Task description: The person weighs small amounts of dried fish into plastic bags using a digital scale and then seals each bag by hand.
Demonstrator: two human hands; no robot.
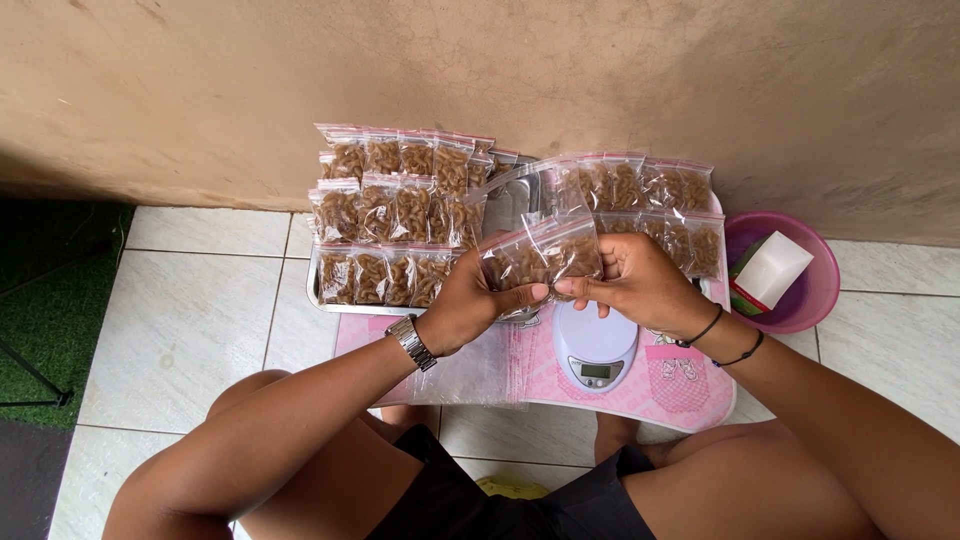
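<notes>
Pinching small clear snack bag (540, 255), left hand (470, 305) and right hand (635, 280) held at opposite ends; bag lying sideways between them, above kitchen scale (596, 350) on pink table (690, 395).
</notes>
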